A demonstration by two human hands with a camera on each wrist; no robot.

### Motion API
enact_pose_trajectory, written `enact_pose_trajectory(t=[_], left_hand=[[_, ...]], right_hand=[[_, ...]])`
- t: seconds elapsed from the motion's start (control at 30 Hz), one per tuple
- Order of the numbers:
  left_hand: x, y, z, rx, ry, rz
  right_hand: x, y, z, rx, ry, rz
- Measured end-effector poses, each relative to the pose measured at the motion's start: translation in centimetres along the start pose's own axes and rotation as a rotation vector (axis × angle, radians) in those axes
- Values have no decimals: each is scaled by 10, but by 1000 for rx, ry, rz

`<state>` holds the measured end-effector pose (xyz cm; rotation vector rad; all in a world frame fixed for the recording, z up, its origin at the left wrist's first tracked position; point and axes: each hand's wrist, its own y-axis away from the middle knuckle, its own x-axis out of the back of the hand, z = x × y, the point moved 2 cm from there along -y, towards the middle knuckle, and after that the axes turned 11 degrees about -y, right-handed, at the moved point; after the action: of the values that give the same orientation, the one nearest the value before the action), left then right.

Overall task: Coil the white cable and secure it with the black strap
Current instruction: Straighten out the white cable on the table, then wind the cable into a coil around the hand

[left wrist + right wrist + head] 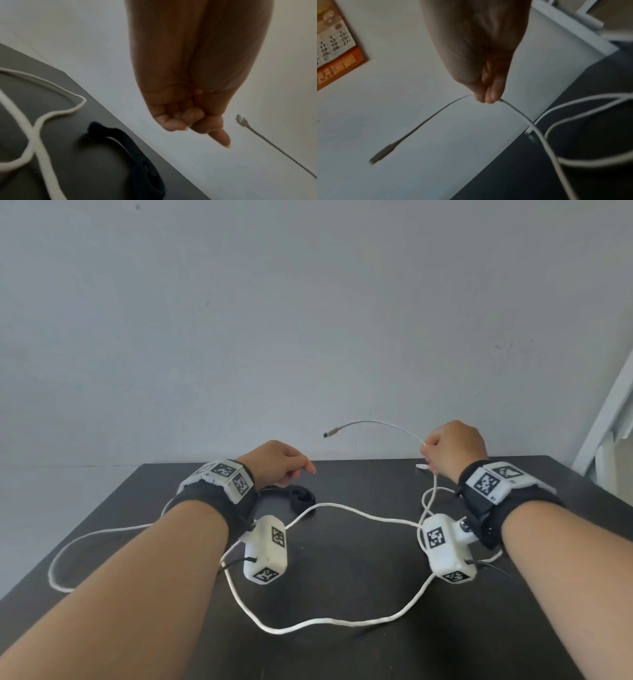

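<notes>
A long white cable (342, 622) sprawls in loose loops over the dark table (342, 577). My right hand (452, 446) is raised above the table's far right and pinches the cable (513, 108) near one end; the plug (330, 434) sticks out to the left in the air. The other plug (422, 466) lies on the table just below that hand. My left hand (284, 462) hovers over the black strap (301, 498), fingers curled with the index finger (221, 136) pointing out, holding nothing. The strap (137, 155) lies looped near the far edge.
The table's far edge (342, 462) meets a pale wall. A white frame (609, 419) stands at the right. A calendar (335, 44) hangs on the wall. Cable loops reach the left edge (54, 573) and the front middle of the table.
</notes>
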<state>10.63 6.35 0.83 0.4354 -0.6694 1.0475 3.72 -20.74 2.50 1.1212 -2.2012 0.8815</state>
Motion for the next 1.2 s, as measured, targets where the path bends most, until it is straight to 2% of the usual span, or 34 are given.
enact_pose_trajectory(t=[0.13, 0.27, 0.3, 0.37, 0.43, 0.53, 0.67, 0.83, 0.93, 1.07, 1.2], left_hand=[[-7, -4, 11, -18, -63, 54], [-8, -10, 28, -64, -208, 281], [-7, -10, 31, -89, -228, 303], [-7, -9, 37, -119, -242, 227], [-12, -8, 41, -121, -142, 104], [-16, -4, 45, -114, 59, 18], [-14, 3, 57, -96, 271, -36], [-8, 13, 90, -138, 649, -126], [-9, 17, 102, -184, 765, -192], [-10, 18, 106, -248, 823, -119], [-8, 14, 96, -255, 913, -10]], right_hand=[[-15, 6, -14, 91, -71, -106], [-26, 10, -31, 159, -156, -176], [-25, 10, -34, 171, -185, -183], [-21, 11, -38, 180, -269, -187], [-16, 12, -40, 168, -364, -148], [-6, 7, -38, 145, -445, -43], [1, 2, -32, 110, -234, 22], [-19, 13, -40, 123, -277, -179], [-30, 19, -46, 139, -255, -237], [-39, 29, -57, 194, -226, -372], [-39, 35, -68, 275, -227, -432]])
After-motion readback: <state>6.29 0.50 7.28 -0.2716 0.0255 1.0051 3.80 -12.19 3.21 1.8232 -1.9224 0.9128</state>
